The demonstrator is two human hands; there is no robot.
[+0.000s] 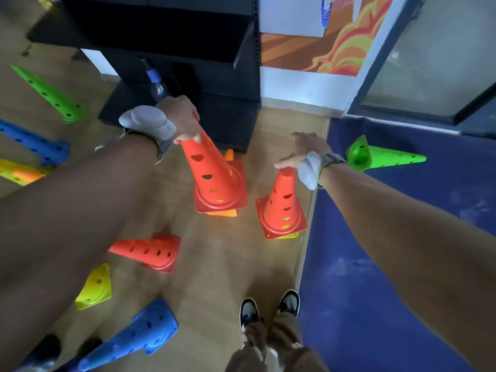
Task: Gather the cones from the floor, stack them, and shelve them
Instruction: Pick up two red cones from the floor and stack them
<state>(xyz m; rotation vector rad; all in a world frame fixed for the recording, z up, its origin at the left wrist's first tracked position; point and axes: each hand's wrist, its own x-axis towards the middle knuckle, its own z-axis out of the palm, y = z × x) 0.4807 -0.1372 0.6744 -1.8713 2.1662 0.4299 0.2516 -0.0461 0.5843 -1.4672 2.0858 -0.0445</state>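
— Which step are we at?
— Stacking, we'd judge. Our left grip (188,122) is wrapped round the tip of a red cone (214,178) that is nested over an orange cone (225,212). The pair is tilted, just in front of the black shelf unit (188,36). We cannot tell whether its base touches the wooden floor (228,264).
— And our other side?
— Our right grip (303,150) is at the tip of a second red cone (281,210), which stands just right of the first with a yellow base (288,235) peeking out beneath. The fingers are hidden, so we cannot tell whether it holds the tip or only touches it.
— What does the next move call for?
— Probably lifting one pile straight up and lowering it over the other. The tips need to line up so the cones nest rather than topple.
— Then we shelve?
— Not yet. Nearer us a fallen red cone (150,252), a loose yellow cone (95,288) and a blue cone (139,334) lie on their sides. A green cone (383,158) lies on the blue mat (375,264) to the right, and there are more cones at far left.
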